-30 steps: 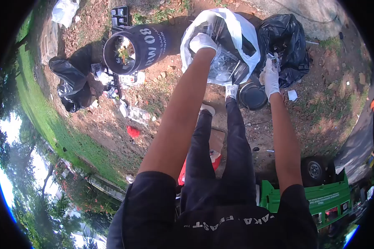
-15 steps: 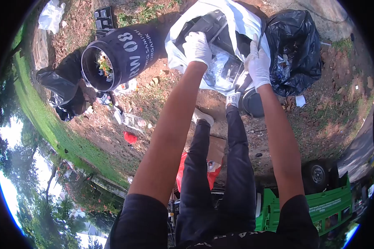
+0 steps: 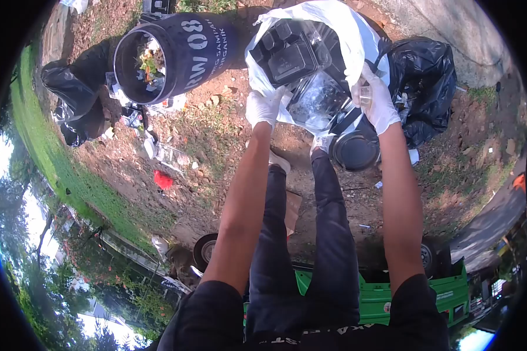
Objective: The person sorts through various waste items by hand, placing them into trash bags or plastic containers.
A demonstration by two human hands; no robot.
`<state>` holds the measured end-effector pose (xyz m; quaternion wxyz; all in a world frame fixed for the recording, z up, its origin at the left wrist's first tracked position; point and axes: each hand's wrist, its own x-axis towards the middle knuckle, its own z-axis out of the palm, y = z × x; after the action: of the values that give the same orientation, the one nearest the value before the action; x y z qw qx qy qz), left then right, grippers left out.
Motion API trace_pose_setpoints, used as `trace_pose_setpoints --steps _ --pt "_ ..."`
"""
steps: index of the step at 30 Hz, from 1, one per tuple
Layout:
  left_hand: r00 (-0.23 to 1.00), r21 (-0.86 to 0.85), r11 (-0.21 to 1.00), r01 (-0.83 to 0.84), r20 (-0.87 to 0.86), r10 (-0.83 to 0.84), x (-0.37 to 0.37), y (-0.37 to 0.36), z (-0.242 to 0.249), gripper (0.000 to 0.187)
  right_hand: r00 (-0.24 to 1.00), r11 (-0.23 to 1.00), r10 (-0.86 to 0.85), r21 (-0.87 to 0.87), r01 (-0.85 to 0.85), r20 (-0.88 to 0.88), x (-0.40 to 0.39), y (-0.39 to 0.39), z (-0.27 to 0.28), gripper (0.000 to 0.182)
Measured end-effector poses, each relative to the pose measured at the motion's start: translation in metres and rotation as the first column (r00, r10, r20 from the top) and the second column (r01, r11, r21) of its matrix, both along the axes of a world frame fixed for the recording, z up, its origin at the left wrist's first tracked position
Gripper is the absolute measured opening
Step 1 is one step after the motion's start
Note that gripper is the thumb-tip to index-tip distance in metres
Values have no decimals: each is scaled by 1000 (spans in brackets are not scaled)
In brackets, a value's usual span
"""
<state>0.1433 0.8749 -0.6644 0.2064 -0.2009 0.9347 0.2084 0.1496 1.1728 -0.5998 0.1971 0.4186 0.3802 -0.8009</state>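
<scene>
A white plastic bag stands wide open, filled with black plastic food trays and a clear plastic container. At the bag's lower left edge, my left hand, in a white glove, is closed on the bag's rim. My right hand, gloved too, is at the right side of the opening. Between its thumb and fingers is what looks like a small clear plastic cup, and its fingertips meet the bag's edge. A round black lid or bowl lies below the bag, near my foot.
A dark drum with food and plant waste lies tipped to the left. Black garbage bags stand at the right, with another black bag at far left. Litter and a red scrap dot the dirt. Behind my legs is a green vehicle.
My left hand has moved from the black trays inside the bag down to its left rim. The bag opening now shows more trays. My right hand has shifted slightly down and right.
</scene>
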Motion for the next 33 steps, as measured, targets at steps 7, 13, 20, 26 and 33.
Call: trace_pose_setpoints --steps 7,13,20,26,33 --pt "703 768 482 -421 -59 708 5 13 40 17 981 990 -55 121 78 -184 12 84 66 42" --pt "815 857 433 -280 -26 579 14 -7 92 22 997 966 73 251 -63 -31 -2 123 75 33" --pt "978 639 754 -152 -15 210 32 -39 99 59 944 758 300 567 -322 135 3 95 67 45" --pt "920 387 906 -171 -267 288 107 -105 97 55 885 334 431 881 -336 174 44 -13 106 51" --pt "805 933 179 -312 160 571 280 -191 112 48 -46 -232 972 968 -96 229 156 -266 88 40"
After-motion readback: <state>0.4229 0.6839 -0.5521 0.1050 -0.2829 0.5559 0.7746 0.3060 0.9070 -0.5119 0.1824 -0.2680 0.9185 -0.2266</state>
